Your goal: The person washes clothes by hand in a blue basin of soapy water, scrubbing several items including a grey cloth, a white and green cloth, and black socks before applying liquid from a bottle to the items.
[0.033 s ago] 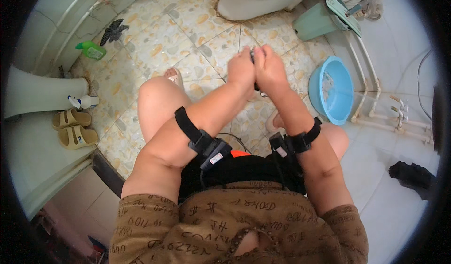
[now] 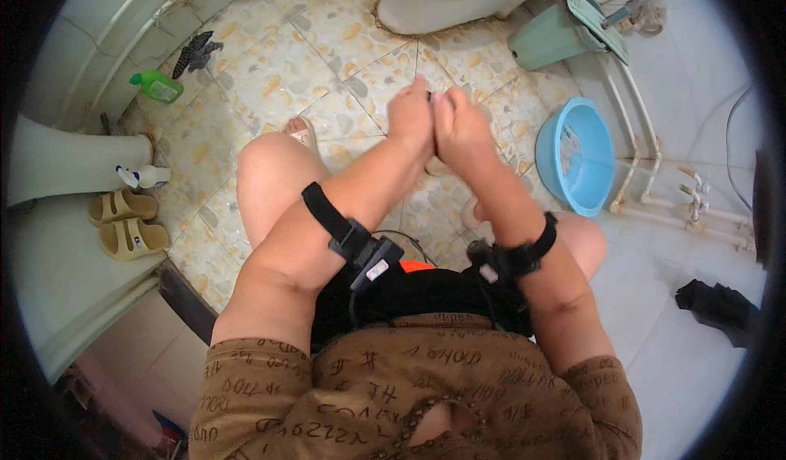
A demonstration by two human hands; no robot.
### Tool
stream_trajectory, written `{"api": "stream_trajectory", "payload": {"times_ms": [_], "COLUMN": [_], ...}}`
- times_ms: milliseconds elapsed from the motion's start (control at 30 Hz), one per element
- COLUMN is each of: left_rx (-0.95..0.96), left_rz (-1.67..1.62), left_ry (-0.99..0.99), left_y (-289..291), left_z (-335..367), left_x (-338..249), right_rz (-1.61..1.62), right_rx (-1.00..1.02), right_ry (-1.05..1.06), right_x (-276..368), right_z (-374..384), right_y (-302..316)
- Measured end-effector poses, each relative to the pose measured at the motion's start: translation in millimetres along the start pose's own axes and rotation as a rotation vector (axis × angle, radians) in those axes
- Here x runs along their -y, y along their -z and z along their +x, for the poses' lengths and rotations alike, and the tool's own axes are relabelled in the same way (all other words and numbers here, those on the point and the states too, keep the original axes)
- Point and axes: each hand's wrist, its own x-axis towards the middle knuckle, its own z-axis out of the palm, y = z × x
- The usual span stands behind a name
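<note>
My left hand (image 2: pixel 412 117) and my right hand (image 2: pixel 463 136) are held together in front of me, above the floor between my knees. Both are closed, with fingers curled inward and the hands pressed side by side. A small dark thing (image 2: pixel 429 97) peeks out between them at the top; most of it is covered by my fingers, so its kind cannot be made out. Below the hands a pale rounded bit (image 2: pixel 437 166) shows, and whether it belongs to the dark thing is unclear.
A light blue basin (image 2: pixel 603 158) with greyish-white stuff inside stands at right, near taps (image 2: pixel 696 194) and pipes. Ahead are a white toilet (image 2: pixel 426 5) and a green bin (image 2: pixel 555 40). At left are a green bottle (image 2: pixel 158 88), a dark cloth (image 2: pixel 197 53), a spray bottle (image 2: pixel 151 177) and beige slippers (image 2: pixel 135 237).
Both hands have shifted slightly left together and turned a little. Less of the dark thing shows between them now.
</note>
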Motion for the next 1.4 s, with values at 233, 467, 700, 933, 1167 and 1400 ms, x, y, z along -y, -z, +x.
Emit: {"api": "stream_trajectory", "payload": {"times_ms": [233, 467, 700, 933, 1167, 1400], "left_rx": [0.178, 0.472, 0.215, -0.039, -0.068, 0.408], "left_rz": [-0.004, -0.066, -0.094, 0.106, 0.090, -0.113], "left_ry": [-0.125, 0.028, -0.245, -0.178, -0.218, 0.282], "left_y": [-8.3, -5.3, -17.0, -6.3, -7.0, -14.6], "left_z": [6.8, 7.4, 8.1, 23.9, 28.0, 9.7], "left_x": [15.7, 17.7, 36.0, 13.2, 22.2, 12.7], "right_rz": [0.405, 0.213, -0.019, -0.060, 0.254, 0.055], "right_rx": [-0.074, -0.049, 0.015, 0.094, -0.065, 0.013], "right_ry": [-0.233, 0.024, 0.075, 0.144, -0.308, 0.355], "right_x": [-63.1, -40.6, -32.3, -1.2, -71.0, -33.3], "right_z": [25.1, 23.7, 18.3, -4.5, 30.4, 15.3], "right_y": [6.0, 23.6, 13.0, -3.3, 13.5, 28.1]}}
